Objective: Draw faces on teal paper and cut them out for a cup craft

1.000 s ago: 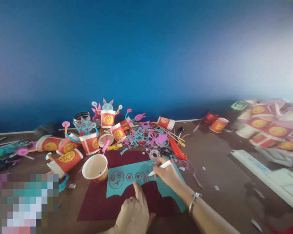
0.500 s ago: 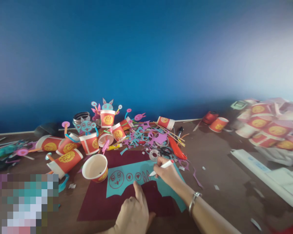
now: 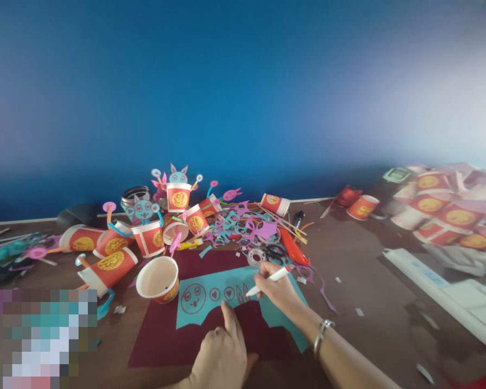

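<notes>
My right hand (image 3: pixel 273 283) grips a white marker (image 3: pixel 280 273) with a red end, its tip on a blue paper sheet (image 3: pixel 218 278). Drawn on the sheet in dark red are a round face, two small circles with hearts, and two pointed ears beside the tip. My left hand (image 3: pixel 222 346) presses the sheet's lower edge with its index finger stretched out; the other fingers are partly curled, holding nothing. Beneath the blue sheet, whose lower edge is cut wavy, lies a maroon sheet (image 3: pixel 157 337). An upright paper cup (image 3: pixel 157 278) stands at its left edge.
Decorated red cups (image 3: pixel 148 240) crowd the left. Behind the sheets are paper scraps (image 3: pixel 243 221), a tape roll (image 3: pixel 256 256) and a red-handled tool (image 3: pixel 294 246). Stacked cups (image 3: pixel 445 205) and a white device (image 3: pixel 441 297) sit at right. A blue wall (image 3: pixel 243 108) rises behind.
The marker's tip has shifted very slightly left and down at the ear drawing, and its body tilts a little differently. My left hand stays in place.
</notes>
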A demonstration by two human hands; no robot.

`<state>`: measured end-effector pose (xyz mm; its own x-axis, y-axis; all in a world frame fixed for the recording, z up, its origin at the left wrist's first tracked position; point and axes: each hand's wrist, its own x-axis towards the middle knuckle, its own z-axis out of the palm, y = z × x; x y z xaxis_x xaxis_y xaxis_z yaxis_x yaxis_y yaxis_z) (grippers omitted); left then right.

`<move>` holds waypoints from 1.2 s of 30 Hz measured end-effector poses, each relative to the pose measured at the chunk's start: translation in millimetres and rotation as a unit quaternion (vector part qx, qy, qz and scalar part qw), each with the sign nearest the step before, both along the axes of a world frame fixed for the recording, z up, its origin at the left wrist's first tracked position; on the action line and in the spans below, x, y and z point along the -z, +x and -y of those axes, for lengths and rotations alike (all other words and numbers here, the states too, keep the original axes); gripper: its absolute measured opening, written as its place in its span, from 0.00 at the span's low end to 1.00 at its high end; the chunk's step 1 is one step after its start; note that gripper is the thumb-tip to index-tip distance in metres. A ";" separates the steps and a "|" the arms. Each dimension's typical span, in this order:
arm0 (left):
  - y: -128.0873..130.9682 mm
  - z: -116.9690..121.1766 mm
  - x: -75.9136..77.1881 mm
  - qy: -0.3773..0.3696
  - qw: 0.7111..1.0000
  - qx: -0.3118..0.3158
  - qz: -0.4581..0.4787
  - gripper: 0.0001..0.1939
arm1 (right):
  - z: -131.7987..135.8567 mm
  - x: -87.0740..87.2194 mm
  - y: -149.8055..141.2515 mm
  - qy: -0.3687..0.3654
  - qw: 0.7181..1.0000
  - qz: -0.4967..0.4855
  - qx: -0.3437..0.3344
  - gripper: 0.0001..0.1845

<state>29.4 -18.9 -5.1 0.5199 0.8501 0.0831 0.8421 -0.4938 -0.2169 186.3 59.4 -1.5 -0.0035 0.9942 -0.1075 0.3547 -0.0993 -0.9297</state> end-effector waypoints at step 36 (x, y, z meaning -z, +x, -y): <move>-0.3 0.0 1.4 0.001 1.000 0.009 0.013 0.32 | 0.7 9.4 -3.4 -0.026 0.998 0.041 -0.040 0.09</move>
